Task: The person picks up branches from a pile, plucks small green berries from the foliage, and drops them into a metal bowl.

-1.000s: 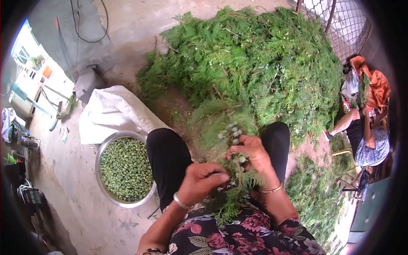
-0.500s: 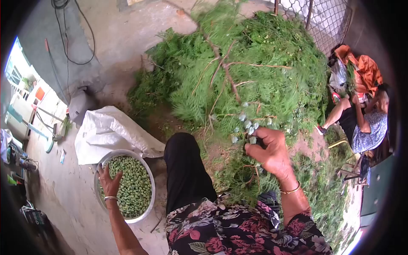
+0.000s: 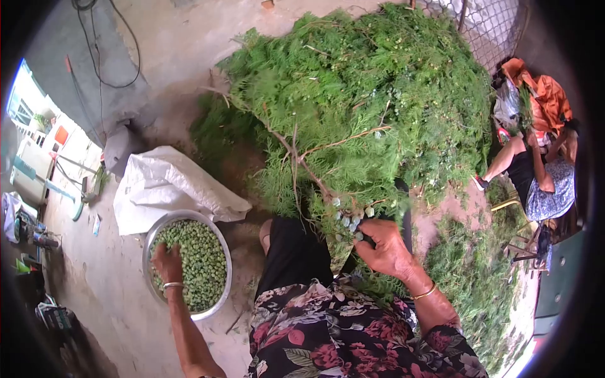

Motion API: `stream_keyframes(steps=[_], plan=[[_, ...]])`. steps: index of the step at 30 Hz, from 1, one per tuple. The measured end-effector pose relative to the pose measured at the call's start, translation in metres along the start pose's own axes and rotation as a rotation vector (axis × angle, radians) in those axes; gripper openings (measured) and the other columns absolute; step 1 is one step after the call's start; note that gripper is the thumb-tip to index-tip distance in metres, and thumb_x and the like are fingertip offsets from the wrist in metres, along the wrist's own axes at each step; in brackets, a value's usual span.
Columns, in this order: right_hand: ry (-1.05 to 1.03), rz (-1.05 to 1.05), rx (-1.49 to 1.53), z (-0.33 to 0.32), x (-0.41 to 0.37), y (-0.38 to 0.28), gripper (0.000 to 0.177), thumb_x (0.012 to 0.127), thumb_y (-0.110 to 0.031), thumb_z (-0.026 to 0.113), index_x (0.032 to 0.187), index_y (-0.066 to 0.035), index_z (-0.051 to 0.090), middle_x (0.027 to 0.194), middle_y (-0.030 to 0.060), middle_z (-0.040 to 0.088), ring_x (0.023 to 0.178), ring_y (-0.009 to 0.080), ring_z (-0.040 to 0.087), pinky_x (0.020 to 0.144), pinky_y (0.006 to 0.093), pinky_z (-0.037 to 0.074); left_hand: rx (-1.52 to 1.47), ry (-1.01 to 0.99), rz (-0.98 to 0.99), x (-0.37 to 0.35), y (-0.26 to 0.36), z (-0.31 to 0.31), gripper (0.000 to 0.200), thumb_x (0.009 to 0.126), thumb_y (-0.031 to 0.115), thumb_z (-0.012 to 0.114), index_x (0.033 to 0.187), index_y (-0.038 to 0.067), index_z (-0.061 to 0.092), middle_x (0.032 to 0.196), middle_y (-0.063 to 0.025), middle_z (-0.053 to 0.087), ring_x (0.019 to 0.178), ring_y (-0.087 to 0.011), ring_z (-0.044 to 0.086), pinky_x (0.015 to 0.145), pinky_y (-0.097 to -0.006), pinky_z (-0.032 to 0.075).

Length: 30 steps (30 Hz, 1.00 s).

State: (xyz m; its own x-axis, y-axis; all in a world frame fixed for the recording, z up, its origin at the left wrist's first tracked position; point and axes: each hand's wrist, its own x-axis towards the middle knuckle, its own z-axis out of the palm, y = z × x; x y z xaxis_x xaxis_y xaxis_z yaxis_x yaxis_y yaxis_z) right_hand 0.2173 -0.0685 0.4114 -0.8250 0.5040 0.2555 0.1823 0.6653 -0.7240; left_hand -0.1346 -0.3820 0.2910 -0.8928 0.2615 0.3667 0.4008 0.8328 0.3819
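Over the metal basin (image 3: 225, 252), filled with small round green cones, is my left hand (image 3: 168, 263), its fingers curled together; whether anything is in them is hidden. My right hand (image 3: 382, 247) grips the cut end of a leafy branch (image 3: 302, 165) beside a cluster of pale bluish cones (image 3: 348, 220). The branch's bare brown stems spread up and left, with feathery green leaves around them. Behind it rises a large heap of green cuttings (image 3: 403, 82).
A white sack (image 3: 170, 183) lies against the basin's upper edge. Another person (image 3: 548, 189) sits at the right beside an orange bag (image 3: 549, 104). More cuttings (image 3: 466, 277) cover the floor at the right. A black cable (image 3: 120, 82) hangs at the upper left.
My left hand has gone from spread fingers to curled ones over the basin. My right hand has moved down and left with the branch, which now lies lower, nearer my lap.
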Motion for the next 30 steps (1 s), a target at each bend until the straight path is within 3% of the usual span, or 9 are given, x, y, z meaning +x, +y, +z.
stream_keyframes(steps=[2, 4, 9, 11, 14, 15, 18, 21, 30], plan=[[-0.011, -0.026, 0.086, 0.014, -0.004, 0.002, 0.011, 0.070, 0.000, 0.060, 0.073, 0.003, 0.049, 0.064, 0.0178, 0.049, 0.057, 0.0381, 0.050, 0.052, 0.0412, 0.039, -0.469, -0.213, -0.067, -0.005, 0.077, -0.026, 0.012, 0.075, 0.007, 0.069, 0.083, -0.002, 0.066, 0.076, -0.0158, 0.067, 0.066, -0.0218, 0.063, 0.063, -0.0313, 0.050], [-0.103, 0.048, 0.124, 0.027, -0.009, 0.007, 0.012, 0.070, 0.000, 0.060, 0.074, 0.004, 0.049, 0.064, 0.0181, 0.049, 0.058, 0.0387, 0.049, 0.053, 0.0420, 0.039, -0.676, -0.207, 0.089, -0.026, 0.136, -0.036, 0.013, 0.076, 0.005, 0.066, 0.087, -0.002, 0.067, 0.074, -0.0123, 0.067, 0.063, -0.0154, 0.063, 0.060, -0.0275, 0.049], [-0.196, 0.137, 0.171, 0.062, -0.020, 0.021, 0.012, 0.071, -0.002, 0.060, 0.075, 0.003, 0.051, 0.063, 0.0209, 0.050, 0.062, 0.0409, 0.051, 0.056, 0.0449, 0.040, -0.893, -0.371, 0.153, -0.073, 0.223, -0.038, 0.009, 0.078, 0.000, 0.065, 0.086, -0.002, 0.068, 0.069, -0.0059, 0.065, 0.059, -0.0090, 0.057, 0.055, -0.0232, 0.046], [-0.170, 0.106, 0.188, 0.072, -0.022, 0.018, 0.010, 0.071, -0.004, 0.059, 0.075, 0.002, 0.052, 0.064, 0.0220, 0.052, 0.065, 0.0432, 0.053, 0.059, 0.0477, 0.042, -0.952, -0.297, 0.330, -0.084, 0.230, -0.017, 0.007, 0.077, 0.003, 0.068, 0.082, -0.003, 0.066, 0.066, -0.0092, 0.063, 0.055, -0.0125, 0.057, 0.053, -0.0253, 0.045], [-0.161, 0.092, 0.071, 0.086, -0.029, 0.020, 0.009, 0.071, -0.004, 0.057, 0.077, 0.001, 0.052, 0.065, 0.0222, 0.053, 0.066, 0.0433, 0.054, 0.059, 0.0478, 0.042, -0.674, -0.355, 0.344, -0.090, 0.231, -0.004, 0.016, 0.077, 0.012, 0.071, 0.078, -0.003, 0.064, 0.063, -0.0148, 0.060, 0.051, -0.0208, 0.056, 0.050, -0.0299, 0.044], [-0.165, 0.095, 0.075, 0.089, -0.030, 0.019, 0.009, 0.071, -0.004, 0.057, 0.077, 0.001, 0.052, 0.065, 0.0222, 0.053, 0.066, 0.0433, 0.054, 0.059, 0.0478, 0.042, -0.530, -0.453, 0.289, -0.089, 0.236, -0.007, 0.032, 0.076, 0.028, 0.071, 0.065, 0.002, 0.056, 0.064, -0.0167, 0.060, 0.060, -0.0387, 0.057, 0.057, -0.0427, 0.045], [-0.151, 0.085, 0.046, 0.096, -0.033, 0.020, 0.008, 0.072, -0.005, 0.053, 0.078, 0.000, 0.051, 0.065, 0.0228, 0.053, 0.067, 0.0439, 0.054, 0.061, 0.0494, 0.042, -0.286, -0.546, 0.398, -0.089, 0.234, -0.003, 0.029, 0.073, 0.025, 0.073, 0.077, -0.002, 0.063, 0.063, -0.0195, 0.059, 0.059, -0.0359, 0.059, 0.056, -0.0415, 0.045], [-0.230, 0.138, 0.032, 0.095, -0.033, 0.022, 0.008, 0.072, -0.005, 0.051, 0.078, 0.000, 0.050, 0.066, 0.0240, 0.053, 0.069, 0.0444, 0.054, 0.063, 0.0507, 0.042, -0.445, -0.680, 0.284, -0.088, 0.223, 0.011, 0.031, 0.072, 0.029, 0.071, 0.073, 0.000, 0.059, 0.071, -0.0208, 0.061, 0.075, -0.0403, 0.060, 0.067, -0.0488, 0.046], [-0.255, 0.232, 0.172, 0.095, -0.028, 0.023, 0.010, 0.071, -0.006, 0.050, 0.078, 0.002, 0.051, 0.067, 0.0259, 0.052, 0.071, 0.0459, 0.054, 0.066, 0.0508, 0.042, -0.353, -0.687, 0.513, -0.082, 0.209, 0.009, 0.024, 0.073, 0.020, 0.070, 0.081, -0.001, 0.061, 0.071, -0.0210, 0.060, 0.072, -0.0398, 0.059, 0.064, -0.0423, 0.046]])
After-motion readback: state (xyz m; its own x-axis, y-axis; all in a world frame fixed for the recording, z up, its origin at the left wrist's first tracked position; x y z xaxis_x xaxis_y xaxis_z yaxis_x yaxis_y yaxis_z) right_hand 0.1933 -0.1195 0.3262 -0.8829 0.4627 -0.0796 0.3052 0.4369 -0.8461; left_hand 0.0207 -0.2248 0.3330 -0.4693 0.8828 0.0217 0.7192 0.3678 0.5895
